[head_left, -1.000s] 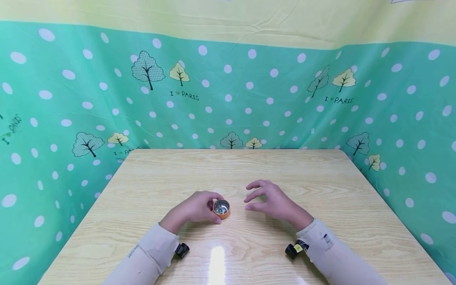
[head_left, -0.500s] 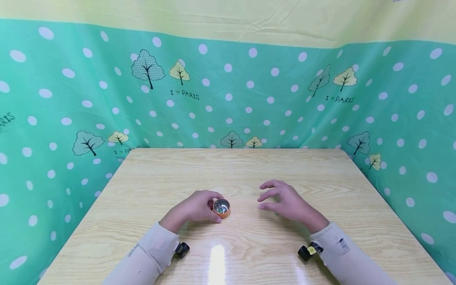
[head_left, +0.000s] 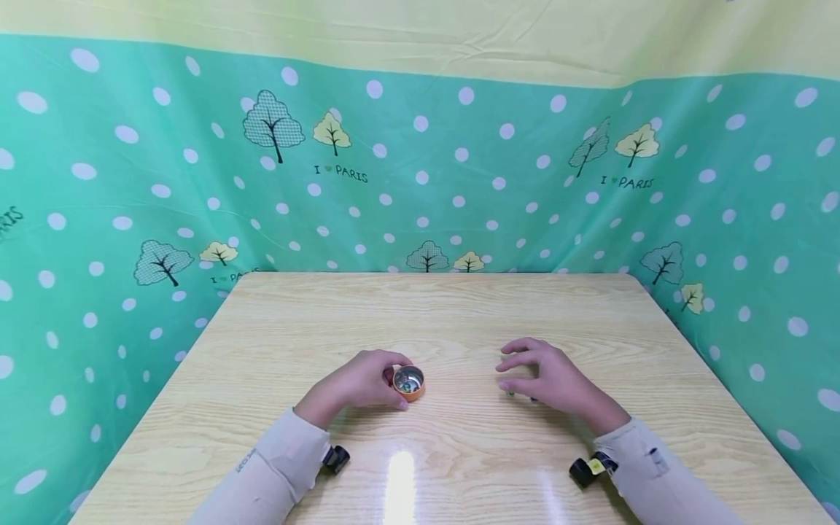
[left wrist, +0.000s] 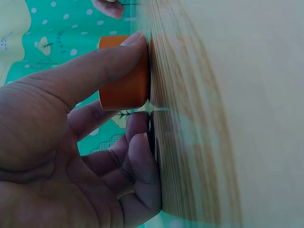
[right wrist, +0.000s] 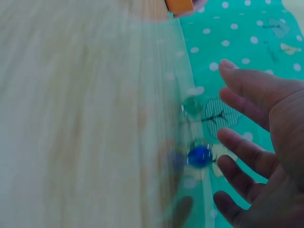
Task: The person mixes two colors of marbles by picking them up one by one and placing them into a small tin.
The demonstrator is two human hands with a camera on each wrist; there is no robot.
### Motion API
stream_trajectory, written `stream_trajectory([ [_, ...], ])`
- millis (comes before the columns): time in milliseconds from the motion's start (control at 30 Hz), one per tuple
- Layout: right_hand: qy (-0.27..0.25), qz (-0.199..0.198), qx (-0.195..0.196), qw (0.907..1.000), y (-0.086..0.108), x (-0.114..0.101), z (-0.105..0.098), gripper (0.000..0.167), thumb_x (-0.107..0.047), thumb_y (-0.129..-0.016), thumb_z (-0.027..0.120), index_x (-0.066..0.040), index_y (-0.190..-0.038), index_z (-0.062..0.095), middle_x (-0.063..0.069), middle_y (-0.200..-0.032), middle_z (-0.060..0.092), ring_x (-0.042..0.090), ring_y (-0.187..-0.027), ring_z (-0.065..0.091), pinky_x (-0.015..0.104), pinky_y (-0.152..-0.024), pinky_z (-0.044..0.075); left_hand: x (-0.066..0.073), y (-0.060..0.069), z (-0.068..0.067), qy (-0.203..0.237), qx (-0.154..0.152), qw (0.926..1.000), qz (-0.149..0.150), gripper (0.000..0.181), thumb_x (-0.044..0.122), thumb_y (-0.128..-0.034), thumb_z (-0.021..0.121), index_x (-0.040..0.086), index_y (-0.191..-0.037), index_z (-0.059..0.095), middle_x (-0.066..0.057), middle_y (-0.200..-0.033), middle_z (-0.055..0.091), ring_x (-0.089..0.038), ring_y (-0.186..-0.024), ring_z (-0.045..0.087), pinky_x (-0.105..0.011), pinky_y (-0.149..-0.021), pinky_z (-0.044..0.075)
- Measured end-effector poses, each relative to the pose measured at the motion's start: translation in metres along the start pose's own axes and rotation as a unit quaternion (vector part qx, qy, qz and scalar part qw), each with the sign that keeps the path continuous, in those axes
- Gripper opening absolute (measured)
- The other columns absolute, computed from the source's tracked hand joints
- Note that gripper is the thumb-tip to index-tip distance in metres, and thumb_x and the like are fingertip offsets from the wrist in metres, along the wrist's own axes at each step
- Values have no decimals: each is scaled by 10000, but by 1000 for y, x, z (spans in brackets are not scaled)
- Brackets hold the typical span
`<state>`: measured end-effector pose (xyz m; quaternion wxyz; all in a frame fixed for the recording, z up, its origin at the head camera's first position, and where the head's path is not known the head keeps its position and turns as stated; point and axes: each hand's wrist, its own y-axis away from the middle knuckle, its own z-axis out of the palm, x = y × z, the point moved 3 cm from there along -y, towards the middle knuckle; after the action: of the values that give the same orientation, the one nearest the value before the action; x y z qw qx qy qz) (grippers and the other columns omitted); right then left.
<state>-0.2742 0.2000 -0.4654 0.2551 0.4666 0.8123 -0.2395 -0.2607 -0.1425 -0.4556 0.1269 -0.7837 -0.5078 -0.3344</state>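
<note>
- The left hand (head_left: 367,379) grips a small orange cup (head_left: 409,394), thumb on one side of its wall, fingers curled round the other.
- That cup stands upright on the tabletop (head_left: 433,313), roughly midway between its left and right edges and well in from the far edge; its inside is shiny, with small coloured shapes too tiny to tell.
- The right hand (head_left: 547,375) is between the cup and the tabletop's right edge, fingers spread, loosely bent and holding nothing.
- Close by those fingers, a green marble (right wrist: 192,106) and a blue marble (right wrist: 200,156) lie on the tabletop, near each other but apart.
- Polka-dotted green cloth (head_left: 420,160) hangs beyond the far edge.
</note>
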Motion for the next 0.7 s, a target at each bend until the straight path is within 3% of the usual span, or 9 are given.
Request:
stream_trajectory([
  [367, -478, 412, -236, 9977, 10, 32, -18, 296, -402, -840, 862, -286, -1105, 801, 14, -1415, 606, 345, -1400, 488, 583, -1134, 391, 1, 0, -1, -16, -10, 10000, -10, 599, 243, -729, 960, 188, -1264, 698, -12, -874, 623, -179, -784, 541, -340, -693, 456],
  [700, -708, 350, -916, 9927, 13, 48, -22, 410, -398, -726, 943, -329, -1103, 795, -17, -1486, 535, 325, -1455, 387, 608, -1164, 275, 1, -1, -1, 33, 16, 10000, -84, 605, 232, -729, 960, 185, -1271, 695, -11, -901, 622, -191, -814, 549, -346, -704, 466],
])
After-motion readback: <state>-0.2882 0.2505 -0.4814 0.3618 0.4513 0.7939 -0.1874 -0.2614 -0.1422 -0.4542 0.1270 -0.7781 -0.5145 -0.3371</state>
